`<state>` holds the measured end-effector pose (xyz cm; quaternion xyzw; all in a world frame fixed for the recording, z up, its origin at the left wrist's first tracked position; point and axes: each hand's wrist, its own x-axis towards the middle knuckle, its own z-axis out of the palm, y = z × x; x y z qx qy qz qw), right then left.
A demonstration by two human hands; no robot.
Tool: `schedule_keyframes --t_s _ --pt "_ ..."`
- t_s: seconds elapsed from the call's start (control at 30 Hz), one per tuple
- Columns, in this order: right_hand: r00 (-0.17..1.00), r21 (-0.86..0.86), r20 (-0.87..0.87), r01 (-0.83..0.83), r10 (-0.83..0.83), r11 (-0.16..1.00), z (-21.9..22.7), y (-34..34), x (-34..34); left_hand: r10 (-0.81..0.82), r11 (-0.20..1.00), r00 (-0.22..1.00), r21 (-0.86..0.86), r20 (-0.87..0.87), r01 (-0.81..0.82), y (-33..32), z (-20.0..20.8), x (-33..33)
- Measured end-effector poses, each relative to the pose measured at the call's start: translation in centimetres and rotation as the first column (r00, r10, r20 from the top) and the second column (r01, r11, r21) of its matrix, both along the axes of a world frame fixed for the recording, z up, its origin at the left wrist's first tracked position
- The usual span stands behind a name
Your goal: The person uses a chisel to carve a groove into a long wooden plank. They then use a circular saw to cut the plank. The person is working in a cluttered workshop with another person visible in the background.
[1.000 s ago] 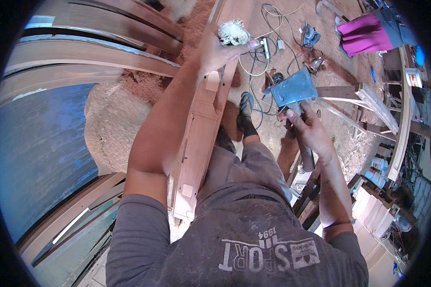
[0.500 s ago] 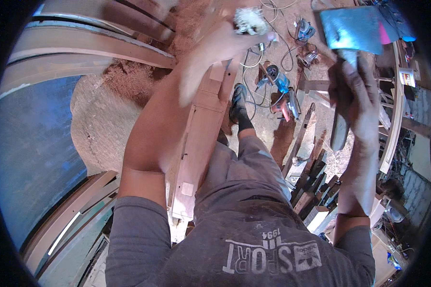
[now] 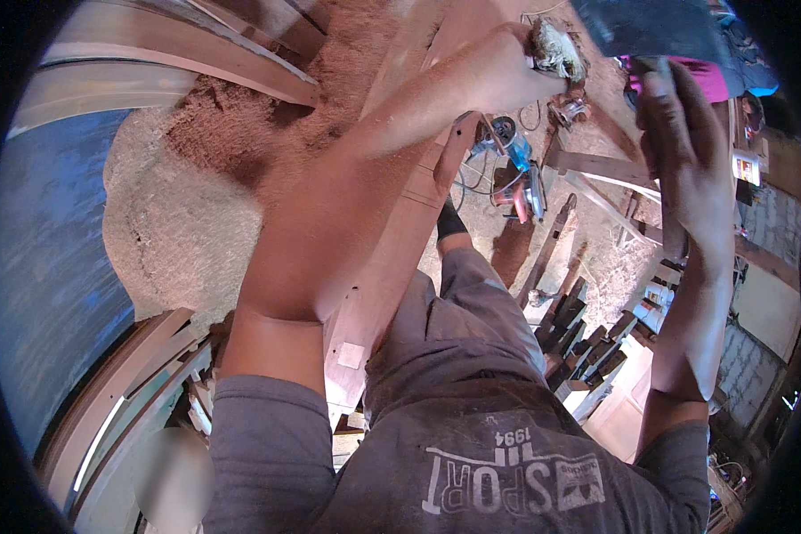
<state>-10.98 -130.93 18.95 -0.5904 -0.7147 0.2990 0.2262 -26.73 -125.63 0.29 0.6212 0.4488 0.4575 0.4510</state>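
My left hand (image 3: 518, 69) reaches forward over a long wooden beam (image 3: 405, 236) and is closed around a pale, crumpled rag (image 3: 558, 51). My left forearm hides part of that beam, which runs from close to my body away to the far side. At the upper right my right hand (image 3: 692, 147) grips a wide, flat-bladed scraper (image 3: 610, 25). Its broad dark blade extends past the top edge of the view, while the handle points back toward me. The blade is to the right of the rag, apart from it.
Beyond my legs, a blue power tool (image 3: 511, 141) and a red one (image 3: 518, 200) lie among cables on the dusty floor. Sawdust (image 3: 218, 133) covers ground at the left, near a blue panel (image 3: 58, 267). Several wood offcuts (image 3: 571, 325) stand at the right.
My left hand has moved right with the rag, the forearm now crossing more of the beam. My right hand has shifted slightly right, and the scraper's blade has risen toward the top edge.
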Motion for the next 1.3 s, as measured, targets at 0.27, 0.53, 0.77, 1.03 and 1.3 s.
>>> schedule_keyframes --t_s 0.27,0.53,0.77,1.03,1.3 --pt "0.998 -0.017 -0.038 0.05 -0.051 0.999 0.2 0.1 0.1 -0.008 0.999 1.0 -0.036 0.022 0.008 -0.8 0.5 -1.4" --pt "0.998 -0.081 -0.037 0.053 -0.056 0.995 -0.2 0.0 1.4 0.022 0.975 0.992 -0.218 -0.124 -0.049 -3.6 4.5 -2.5" --pt "0.945 -0.007 0.269 -0.189 0.184 0.982 -1.4 -0.5 1.7 0.046 0.997 0.993 0.064 0.105 -0.053 -3.3 1.7 -1.8" --pt "0.971 0.126 0.165 -0.192 0.17 0.973 -2.7 -1.8 2.1 0.018 0.999 0.994 -0.041 0.106 -0.013 -3.2 -0.5 -0.8" --pt "0.967 -0.082 -0.208 0.134 -0.148 0.988 -1.2 -3.1 3.2 -0.057 0.97 0.933 -0.242 -0.357 -0.033 -1.5 3.1 -0.4"
